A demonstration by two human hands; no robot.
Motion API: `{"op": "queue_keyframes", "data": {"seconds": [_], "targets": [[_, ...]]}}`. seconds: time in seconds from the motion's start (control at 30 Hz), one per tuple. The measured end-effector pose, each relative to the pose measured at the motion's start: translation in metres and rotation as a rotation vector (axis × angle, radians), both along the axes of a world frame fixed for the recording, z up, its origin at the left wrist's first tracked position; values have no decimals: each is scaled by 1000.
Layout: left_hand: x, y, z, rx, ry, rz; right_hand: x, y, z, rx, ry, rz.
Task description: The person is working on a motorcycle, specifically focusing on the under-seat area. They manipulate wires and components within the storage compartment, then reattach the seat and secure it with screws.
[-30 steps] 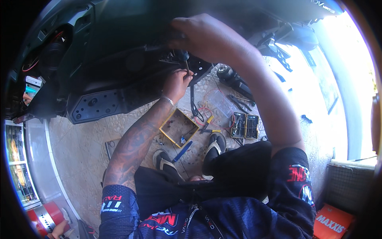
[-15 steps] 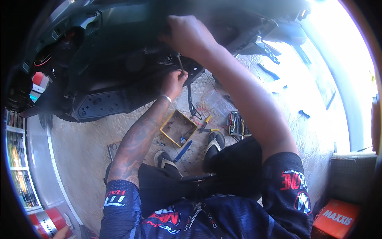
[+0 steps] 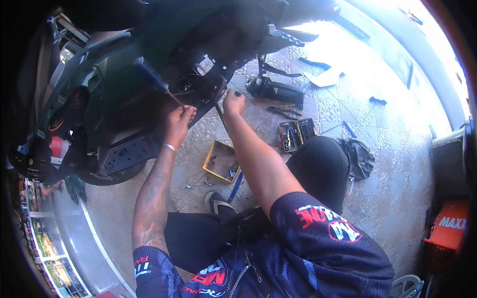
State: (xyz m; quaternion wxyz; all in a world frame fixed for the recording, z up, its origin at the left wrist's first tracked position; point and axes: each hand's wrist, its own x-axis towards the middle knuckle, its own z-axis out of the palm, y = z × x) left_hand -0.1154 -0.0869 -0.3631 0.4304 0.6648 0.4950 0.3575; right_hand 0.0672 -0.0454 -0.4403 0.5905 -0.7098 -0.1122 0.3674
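Observation:
A dark green and black scooter (image 3: 117, 102) fills the upper left, its underside panels facing me. My left hand (image 3: 177, 122) pinches the shaft of a screwdriver (image 3: 151, 74) with a dark blue handle. That handle points up and away to the left, in front of the bodywork. At the scooter's lower edge, beside an opening with exposed parts (image 3: 191, 82), my right hand (image 3: 232, 105) is closed. A small dark piece shows at its fingers, but I cannot make out what it is.
On the tiled floor lie a yellow-rimmed tray (image 3: 218, 161) with small parts, an open socket set (image 3: 296, 134), pliers (image 3: 284, 112) and a blue tool (image 3: 236, 186). A black cylindrical part (image 3: 276, 90) lies beyond. An orange box (image 3: 447, 222) stands at right.
My right hand has come down from above the screwdriver to the scooter's lower edge. My left hand has moved left with the screwdriver. The view has shifted, and my right knee now shows raised.

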Motion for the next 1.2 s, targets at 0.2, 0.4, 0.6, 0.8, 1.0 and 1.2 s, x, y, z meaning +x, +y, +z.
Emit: {"op": "queue_keyframes", "data": {"seconds": [0.2,0.4,0.6,0.8,1.0,1.2], "targets": [[-8,-32,-5,-96,-28,48,19,37,-30,465,593,191],[-2,-35,-9,-122,-89,54,24,44,-19,558,720,111],[6,-27,-15,-147,-130,41,31,46,-30,594,804,58],[12,-30,-23,-182,-154,22,39,38,-27,400,462,-37],[19,-34,-16,-130,-87,-3,36,10,73,828,-114,-63],[26,-43,1,-89,-142,-25,36,-27,212,1046,-356,478]]}}
